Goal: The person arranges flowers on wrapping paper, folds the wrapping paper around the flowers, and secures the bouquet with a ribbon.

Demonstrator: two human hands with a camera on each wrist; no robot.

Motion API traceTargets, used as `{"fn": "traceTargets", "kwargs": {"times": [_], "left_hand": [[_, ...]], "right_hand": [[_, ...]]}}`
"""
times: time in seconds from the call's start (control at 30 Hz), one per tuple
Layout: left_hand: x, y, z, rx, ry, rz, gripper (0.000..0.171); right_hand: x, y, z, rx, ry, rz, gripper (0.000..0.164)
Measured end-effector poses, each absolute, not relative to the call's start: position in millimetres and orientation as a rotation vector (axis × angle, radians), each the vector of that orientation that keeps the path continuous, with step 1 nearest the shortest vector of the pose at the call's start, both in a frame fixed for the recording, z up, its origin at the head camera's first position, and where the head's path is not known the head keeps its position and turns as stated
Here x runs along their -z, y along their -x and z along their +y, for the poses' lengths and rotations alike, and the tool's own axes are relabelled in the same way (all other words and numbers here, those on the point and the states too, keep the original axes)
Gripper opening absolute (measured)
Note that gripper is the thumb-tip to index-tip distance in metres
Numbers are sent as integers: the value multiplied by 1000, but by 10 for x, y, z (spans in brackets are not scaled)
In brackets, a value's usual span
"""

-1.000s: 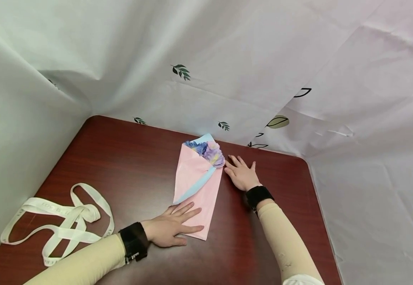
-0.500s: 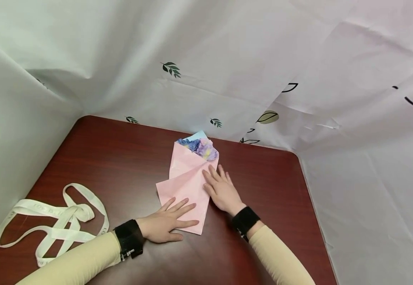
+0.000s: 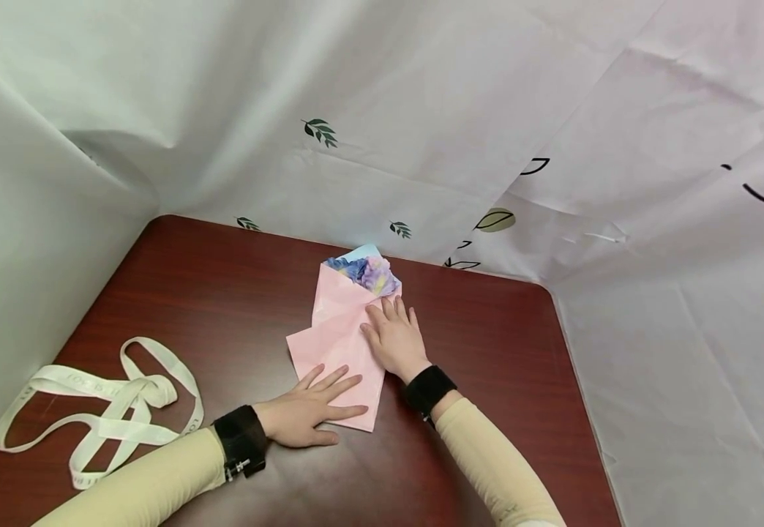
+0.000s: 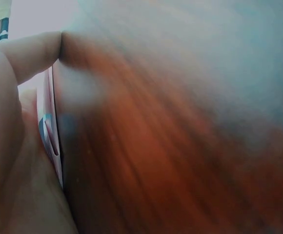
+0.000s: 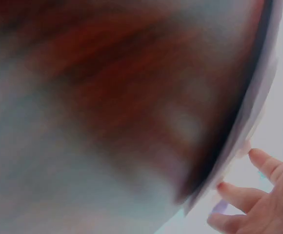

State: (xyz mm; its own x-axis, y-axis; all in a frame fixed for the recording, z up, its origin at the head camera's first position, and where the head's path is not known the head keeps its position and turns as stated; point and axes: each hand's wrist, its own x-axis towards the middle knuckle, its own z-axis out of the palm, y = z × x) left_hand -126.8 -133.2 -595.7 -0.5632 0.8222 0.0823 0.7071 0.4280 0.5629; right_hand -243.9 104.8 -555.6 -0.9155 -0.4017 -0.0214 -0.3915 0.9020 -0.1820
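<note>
Flap swung leftward, bouquet pointing lengthwise away

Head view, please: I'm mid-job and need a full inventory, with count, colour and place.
Wrap: 1, pink, on the table under both grips
Flowers: at least 2, blue and purple-pink, in the wrap's far end
Blue sheet: 1, light blue, behind the flowers
Ribbon: 1, white, looped on the table's left
Table: 1, red-brown, beneath everything
Cloth: count unclear, whitish with leaf prints, behind and beside the table
Wristbands: 2, black, one per wrist
Sleeves: 2, cream, forearms
Left grip: 1, bare, wrap's near end
Right grip: 1, bare, wrap's right edge
</note>
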Motion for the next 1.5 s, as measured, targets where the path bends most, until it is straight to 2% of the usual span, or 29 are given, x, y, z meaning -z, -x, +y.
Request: {"fn": "traceTargets", "kwargs": {"times": [0.17, 0.33, 0.5, 0.67, 0.83, 1.03, 1.27, 1.37, 1.43, 1.5], "left_hand": [[5826, 1247, -1312, -675, -1328, 2517, 64], [5767, 1223, -1307, -572, -1347, 2575, 68], [5753, 1197, -1351, -613, -1380, 2619, 74], [5691, 1173, -1394, -600, -1439, 2689, 84], [5636, 1180, -1394, -600, -1464, 2742, 83], [5559, 1188, -1388, -646, -1497, 2819, 77], [5621, 1183, -1417, -633, -1343, 2944, 49], [5673, 1186, -1419, -574, -1266, 2971, 44], [5702, 1180, -1421, -564, -1230, 2967, 45], [5725, 1169, -1425, -576, -1201, 2959, 47]], "right_hand": [[5480, 2232, 1052, 207, 714, 3006, 56], [5370, 1746, 1119, 202, 864, 2955, 61], [5287, 1205, 1208, 251, 878, 2818, 72], [5259, 929, 1268, 327, 854, 2714, 77], [5236, 885, 1310, 557, 766, 2725, 76], [5272, 975, 1376, 1019, 522, 2720, 74], [5391, 1239, 1410, 1223, 187, 2578, 76], [5438, 1313, 1387, 1328, 62, 2409, 76], [5459, 1329, 1359, 1396, 7, 2313, 66], [5467, 1330, 1320, 1447, -12, 2242, 50]]}}
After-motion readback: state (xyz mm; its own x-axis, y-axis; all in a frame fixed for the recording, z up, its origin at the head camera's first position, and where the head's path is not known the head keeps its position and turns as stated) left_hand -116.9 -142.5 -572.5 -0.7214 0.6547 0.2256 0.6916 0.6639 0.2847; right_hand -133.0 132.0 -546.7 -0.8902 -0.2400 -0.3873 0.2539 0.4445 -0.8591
